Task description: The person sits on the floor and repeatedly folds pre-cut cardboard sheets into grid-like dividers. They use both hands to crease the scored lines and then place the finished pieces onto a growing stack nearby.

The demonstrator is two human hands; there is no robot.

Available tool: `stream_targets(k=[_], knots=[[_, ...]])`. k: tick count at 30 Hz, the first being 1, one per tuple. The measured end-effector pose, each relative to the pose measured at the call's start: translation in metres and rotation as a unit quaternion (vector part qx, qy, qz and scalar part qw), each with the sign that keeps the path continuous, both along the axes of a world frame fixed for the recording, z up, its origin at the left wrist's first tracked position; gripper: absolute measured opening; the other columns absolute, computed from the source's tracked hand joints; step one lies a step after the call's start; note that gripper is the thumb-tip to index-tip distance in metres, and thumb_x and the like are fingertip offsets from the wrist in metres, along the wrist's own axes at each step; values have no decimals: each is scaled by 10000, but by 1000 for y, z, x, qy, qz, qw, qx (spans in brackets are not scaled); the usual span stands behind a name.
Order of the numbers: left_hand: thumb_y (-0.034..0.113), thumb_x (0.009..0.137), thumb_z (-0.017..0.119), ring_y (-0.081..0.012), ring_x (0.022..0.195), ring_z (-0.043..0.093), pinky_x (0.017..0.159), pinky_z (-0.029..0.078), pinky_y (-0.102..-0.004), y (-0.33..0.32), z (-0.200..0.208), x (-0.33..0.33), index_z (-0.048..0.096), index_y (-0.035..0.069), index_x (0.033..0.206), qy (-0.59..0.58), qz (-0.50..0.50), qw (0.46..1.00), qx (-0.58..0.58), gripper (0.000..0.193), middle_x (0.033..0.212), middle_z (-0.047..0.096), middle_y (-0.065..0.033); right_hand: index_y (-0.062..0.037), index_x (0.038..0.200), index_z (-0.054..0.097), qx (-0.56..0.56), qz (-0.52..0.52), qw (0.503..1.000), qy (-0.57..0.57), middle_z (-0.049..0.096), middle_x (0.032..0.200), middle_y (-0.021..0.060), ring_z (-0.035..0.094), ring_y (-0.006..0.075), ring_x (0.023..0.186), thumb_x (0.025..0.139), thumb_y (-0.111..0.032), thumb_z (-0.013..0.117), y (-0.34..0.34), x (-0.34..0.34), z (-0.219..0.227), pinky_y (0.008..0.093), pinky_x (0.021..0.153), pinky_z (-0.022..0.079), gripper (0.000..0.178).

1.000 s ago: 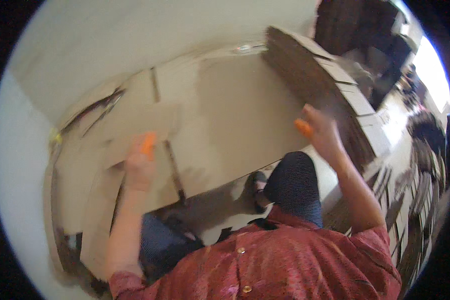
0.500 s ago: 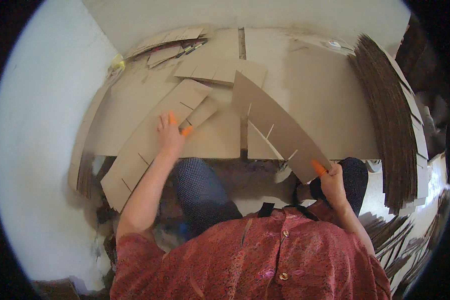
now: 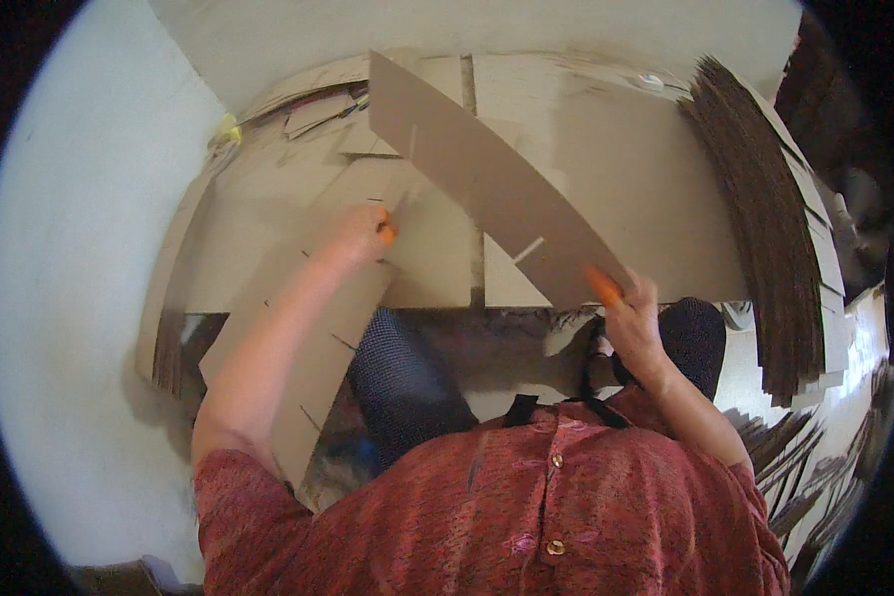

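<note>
My right hand grips the raised strip by its lower end, fingers and thumb closed on the brown card. The strip slants up and away to my left, held above the counter, with a pale slot showing near my grip. My left hand has its fingers curled in; it is blurred, and I cannot tell whether it pinches anything. It is over the upper part of the lying strip, whose near end juts past the counter's front edge; my left forearm crosses above it. Orange covers show on fingers of both hands.

To my right, a thick stack stands on edge along the counter's end; a smaller stack leans by the wall on my left. Toward the back are pens near some scraps, and a small white thing farther right.
</note>
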State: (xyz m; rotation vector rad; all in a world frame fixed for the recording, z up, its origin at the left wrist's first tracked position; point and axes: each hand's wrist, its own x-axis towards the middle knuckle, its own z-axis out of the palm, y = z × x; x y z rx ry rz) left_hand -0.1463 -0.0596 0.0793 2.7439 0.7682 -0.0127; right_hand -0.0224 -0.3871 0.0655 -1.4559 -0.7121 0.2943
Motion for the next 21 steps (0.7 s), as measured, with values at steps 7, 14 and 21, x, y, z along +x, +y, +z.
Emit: stream_targets(k=[7,14,21], knots=[[122,907,574,-82,702,553,579,473,-267,-117,26,14,498,-21,1242,1,-157,935,-317,373,872,629,-73,48,1046,630,-48,6,996,-79,620,795,4,476,72,758,900,-48,551,-6,21,-8,259,646,433,191],[315,862,658,-237,945,615,841,489,-347,-121,2,30,512,-13,1257,-93,-184,968,-140,534,1108,630,-170,37,1063,633,-250,-6,964,-88,676,925,125,578,125,858,855,-89,627,-48,35,-41,289,761,477,243],[407,845,621,-384,1080,550,890,468,-437,8,-85,14,563,-20,1136,-139,70,958,241,520,1130,604,-197,26,1109,593,-131,-30,899,-416,663,922,237,630,392,920,821,-177,673,-19,36,22,426,796,505,361]])
